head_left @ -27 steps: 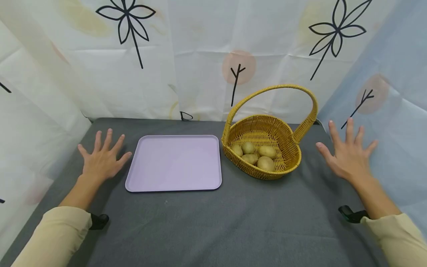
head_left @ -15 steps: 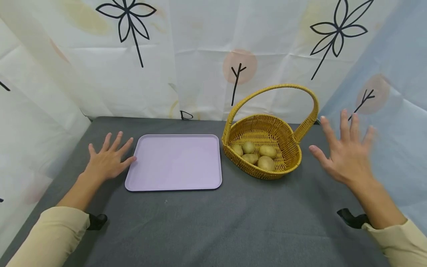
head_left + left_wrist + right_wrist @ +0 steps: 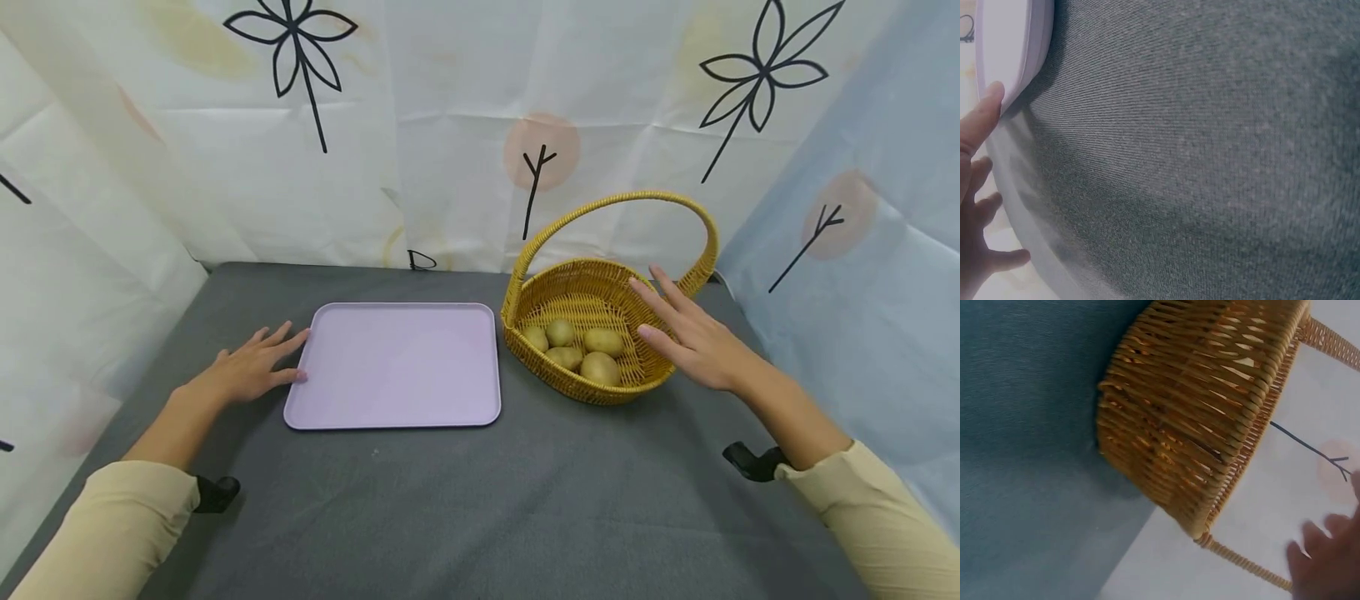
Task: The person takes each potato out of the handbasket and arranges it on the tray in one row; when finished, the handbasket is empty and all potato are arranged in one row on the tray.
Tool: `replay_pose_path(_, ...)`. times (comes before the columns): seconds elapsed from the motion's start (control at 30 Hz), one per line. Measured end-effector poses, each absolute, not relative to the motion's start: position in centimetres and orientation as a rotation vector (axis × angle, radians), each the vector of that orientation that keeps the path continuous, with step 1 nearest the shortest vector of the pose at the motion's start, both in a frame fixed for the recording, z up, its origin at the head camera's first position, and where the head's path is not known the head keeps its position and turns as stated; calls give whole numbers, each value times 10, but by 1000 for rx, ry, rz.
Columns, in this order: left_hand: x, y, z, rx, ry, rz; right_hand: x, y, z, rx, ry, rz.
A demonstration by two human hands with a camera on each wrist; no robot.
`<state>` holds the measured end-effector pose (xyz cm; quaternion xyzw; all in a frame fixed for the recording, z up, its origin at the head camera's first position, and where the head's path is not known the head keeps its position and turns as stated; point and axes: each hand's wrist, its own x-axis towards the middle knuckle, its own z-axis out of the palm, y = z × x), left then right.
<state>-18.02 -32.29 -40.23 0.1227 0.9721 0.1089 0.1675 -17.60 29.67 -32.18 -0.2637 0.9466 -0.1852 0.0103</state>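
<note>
L hand (image 3: 251, 368): fingers loosely spread, nothing held, at L edge of tray (image 3: 393, 367), ctr-left of frame. R hand (image 3: 697, 342): fingers extended, nothing held, over R rim of basket (image 3: 592, 293) w/ potatoes (image 3: 600, 367), right of ctr. Grey worktop (image 3: 480, 508).

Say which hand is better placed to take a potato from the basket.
The right hand, I'd judge: empty and close to the basket and its potatoes, while the left hand is across at the left edge of the tray.
</note>
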Motion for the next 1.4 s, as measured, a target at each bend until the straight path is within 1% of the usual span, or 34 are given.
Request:
replay_pose_path(0.27, -187, -322, -406, 427, 2716, 458, -206, 292, -323, -632, 2465, -879)
replay_pose_path(0.47, -191, -319, -404, 486, 2691, 477, -222, 294, -321, -376, 2150, -972)
replay_pose_path(0.6, -193, -321, -404, 492, 2679, 474, -232, 293, -324, -279, 2044, -1046)
replay_pose_path(0.97, -195, -321, -405, 489, 2682, 457, -250, 291, -331, -154, 1881, -1072)
replay_pose_path(1.4, -194, -320, -405, 474, 2682, 452, -266, 285, -338, -36, 1869, -1005)
